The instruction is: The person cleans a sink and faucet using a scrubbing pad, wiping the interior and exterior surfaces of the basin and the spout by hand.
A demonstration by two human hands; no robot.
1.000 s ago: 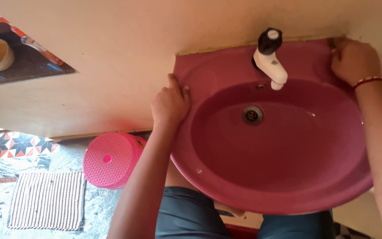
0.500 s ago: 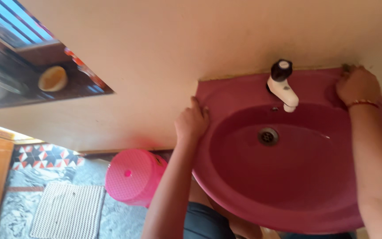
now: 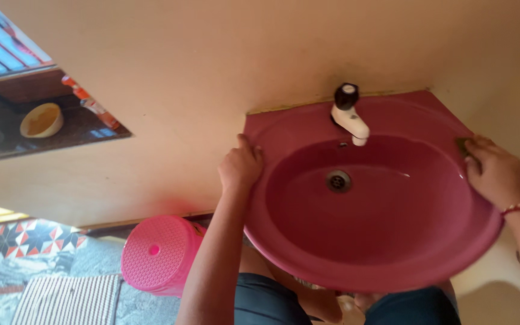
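A dark pink wash basin [image 3: 308,253] is fixed to a cream wall, with a white tap with a black knob [image 3: 349,117] at its back and a metal drain [image 3: 338,180] in the bowl. My left hand [image 3: 240,167] grips the basin's left rim, thumb up against the wall. My right hand [image 3: 498,174] presses a small greenish scrub pad [image 3: 463,145] on the basin's right rim, fingers closed over it.
A pink plastic bin with a lid [image 3: 157,254] stands on the floor below left, by a striped mat [image 3: 67,300] and patterned tiles [image 3: 19,238]. A wall niche [image 3: 43,135] at left holds a yellow bowl [image 3: 41,120] and a bottle.
My right hand has slid from the basin's back right corner forward along the right rim. The view shifted; my left hand stays on the left rim.
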